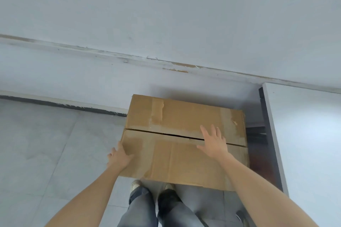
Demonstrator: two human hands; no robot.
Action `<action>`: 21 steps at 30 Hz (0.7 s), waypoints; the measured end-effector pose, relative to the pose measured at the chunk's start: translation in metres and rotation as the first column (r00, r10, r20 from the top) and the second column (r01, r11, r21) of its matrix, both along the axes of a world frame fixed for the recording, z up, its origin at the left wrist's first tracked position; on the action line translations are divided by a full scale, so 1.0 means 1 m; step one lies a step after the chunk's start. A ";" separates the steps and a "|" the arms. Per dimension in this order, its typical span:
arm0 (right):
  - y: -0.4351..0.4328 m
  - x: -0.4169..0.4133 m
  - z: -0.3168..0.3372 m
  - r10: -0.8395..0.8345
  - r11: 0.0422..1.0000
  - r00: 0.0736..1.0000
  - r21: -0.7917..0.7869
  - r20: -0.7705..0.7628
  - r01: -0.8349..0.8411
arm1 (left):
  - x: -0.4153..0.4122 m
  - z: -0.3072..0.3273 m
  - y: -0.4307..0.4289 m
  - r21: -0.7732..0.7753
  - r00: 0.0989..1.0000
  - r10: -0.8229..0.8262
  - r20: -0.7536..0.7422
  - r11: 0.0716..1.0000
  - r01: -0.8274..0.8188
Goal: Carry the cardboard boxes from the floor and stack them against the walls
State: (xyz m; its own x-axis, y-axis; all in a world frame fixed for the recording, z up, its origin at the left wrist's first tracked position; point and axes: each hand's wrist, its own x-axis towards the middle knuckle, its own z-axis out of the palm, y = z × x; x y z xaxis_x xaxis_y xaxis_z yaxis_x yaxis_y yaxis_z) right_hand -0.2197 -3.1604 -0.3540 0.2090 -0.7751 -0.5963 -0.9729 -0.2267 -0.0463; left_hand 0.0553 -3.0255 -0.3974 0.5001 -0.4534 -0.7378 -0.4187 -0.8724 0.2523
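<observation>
Both bare forearms reached forward and down to the cardboard box (177, 116), which stood close against the pale wall (166, 24), in the corner made with a white panel (304, 134) on the right. The right hand (215, 143) lay flat, palm down, on the box top over the seam (156, 132), its fingers (204, 131) straight and spread apart, gripping nothing. The left hand (120, 156) sat at the box's left edge near the front corner, thumb resting on the top flap, the other fingers close together and fairly straight along the side, pressing rather than curling round it.

The box hid whatever carried it, so it could not be told whether it stood on the floor (46, 143) or on something else. Its front edge covered most of the shoes (135, 184); grey trousers (140, 206) ran out of the bottom of the view. A dark shape between the box and the panel was too shadowed to name.

The box was brown, rectangular corrugated card, its two top flaps meeting at a slightly gaping seam, with pale scuffed patches and a torn strip of brown tape (156, 112). The floor was grey, matt tile with thin joints. A chipped ridge ran along the wall.
</observation>
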 end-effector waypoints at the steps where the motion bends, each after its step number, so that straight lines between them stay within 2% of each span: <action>1: -0.002 0.008 0.009 0.006 1.000 1.000 -0.025 0.009 -0.006 | 0.004 0.010 -0.002 -0.028 1.000 -0.023 0.002 0.999 0.023; 7: -0.002 0.088 0.065 0.093 0.989 0.988 -0.127 0.121 -0.077 | 0.055 0.085 -0.006 -0.245 0.996 -0.038 0.085 0.968 0.058; 11: 0.002 0.170 0.106 0.282 0.951 0.929 -0.200 0.241 -0.237 | 0.112 0.138 0.017 -0.403 0.982 0.066 0.175 0.915 0.010; 15: 0.012 0.261 0.146 0.503 0.856 0.800 -0.315 0.327 -0.409 | 0.166 0.183 0.059 -0.516 0.923 0.246 0.295 0.854 -0.063; 21: 0.058 0.370 0.183 0.755 0.655 0.510 -0.429 0.413 -0.622 | 0.211 0.221 0.154 -0.589 0.746 0.533 0.399 0.773 -0.236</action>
